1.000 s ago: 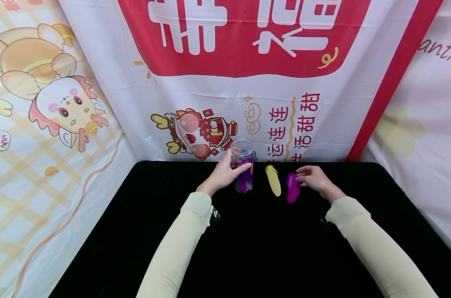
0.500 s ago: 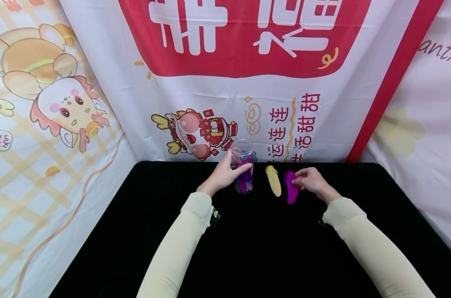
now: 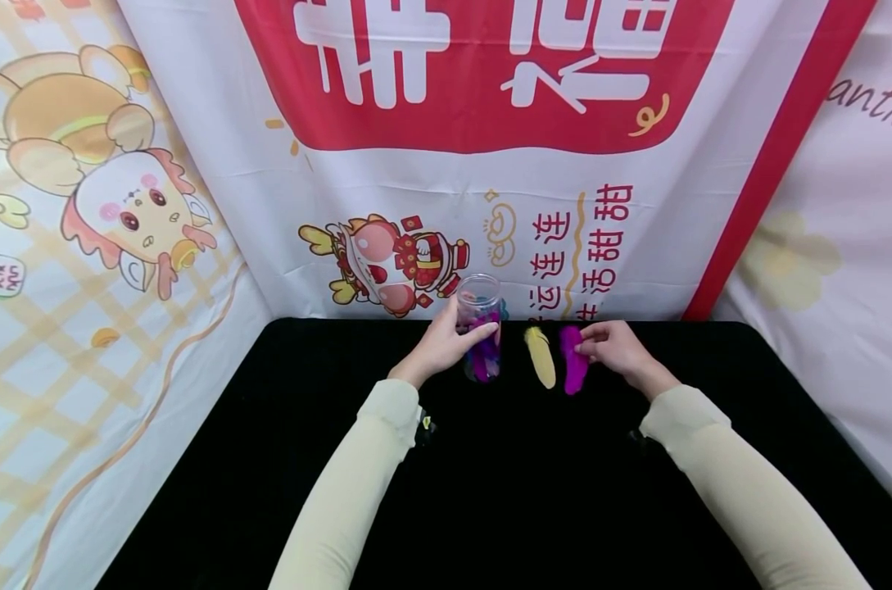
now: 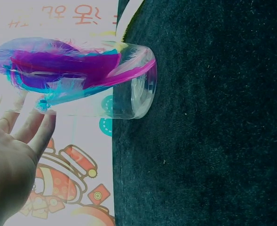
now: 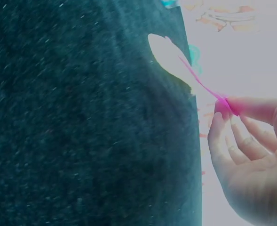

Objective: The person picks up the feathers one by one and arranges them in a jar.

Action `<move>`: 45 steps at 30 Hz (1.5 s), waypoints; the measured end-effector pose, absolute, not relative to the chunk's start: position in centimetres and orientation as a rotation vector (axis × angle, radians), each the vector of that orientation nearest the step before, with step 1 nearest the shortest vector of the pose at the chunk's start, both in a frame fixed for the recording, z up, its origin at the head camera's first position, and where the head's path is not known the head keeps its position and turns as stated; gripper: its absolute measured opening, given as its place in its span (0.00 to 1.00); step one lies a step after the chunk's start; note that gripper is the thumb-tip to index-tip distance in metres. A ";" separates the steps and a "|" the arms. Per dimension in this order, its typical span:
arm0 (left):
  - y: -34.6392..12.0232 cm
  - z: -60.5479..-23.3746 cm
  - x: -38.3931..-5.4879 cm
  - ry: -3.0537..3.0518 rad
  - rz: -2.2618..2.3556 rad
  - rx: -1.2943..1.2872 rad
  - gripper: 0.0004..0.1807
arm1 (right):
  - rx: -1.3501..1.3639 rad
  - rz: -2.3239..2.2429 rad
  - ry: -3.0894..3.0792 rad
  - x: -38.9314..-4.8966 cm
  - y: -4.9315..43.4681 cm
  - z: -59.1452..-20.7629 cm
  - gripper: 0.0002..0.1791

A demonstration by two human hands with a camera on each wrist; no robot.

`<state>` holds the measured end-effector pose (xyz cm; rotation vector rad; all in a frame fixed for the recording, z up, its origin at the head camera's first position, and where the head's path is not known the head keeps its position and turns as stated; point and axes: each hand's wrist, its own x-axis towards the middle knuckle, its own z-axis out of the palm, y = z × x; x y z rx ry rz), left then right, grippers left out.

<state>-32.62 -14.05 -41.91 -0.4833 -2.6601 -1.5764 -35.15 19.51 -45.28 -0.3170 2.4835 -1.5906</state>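
Observation:
My left hand grips a clear plastic jar near the table's back edge, thumb across its near side. The jar stands upright with its mouth uncovered. Purple, blue and pink feathers are packed inside, and one pink quill reaches the base in the left wrist view. To the right, my right hand pinches a magenta feather between thumb and fingertips. It appears as a thin strip from the right wrist. Between jar and magenta feather lies a pale yellow feather on the black cloth.
A black cloth covers the table. Right behind its back edge hangs a white and red printed banner. Patterned fabric closes off the left side, and pale fabric the right.
My right hand first reaches the magenta feather's edge, then pinches it. Both have shifted slightly left and away from me. The left hand and jar stay in place.

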 end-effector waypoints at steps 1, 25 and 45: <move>-14.0 -41.9 -32.6 -2.660 -1.576 -0.482 0.41 | -0.328 -1.600 2.475 -35.1 19.5 -45.1 0.17; -14.0 -41.7 -32.5 -2.659 -1.603 -0.477 0.41 | -0.324 -1.634 2.419 -34.4 18.2 -40.1 0.19; -14.3 -42.1 -33.0 -2.671 -1.581 -0.469 0.39 | -0.367 -1.729 2.510 -34.4 16.5 -36.8 0.17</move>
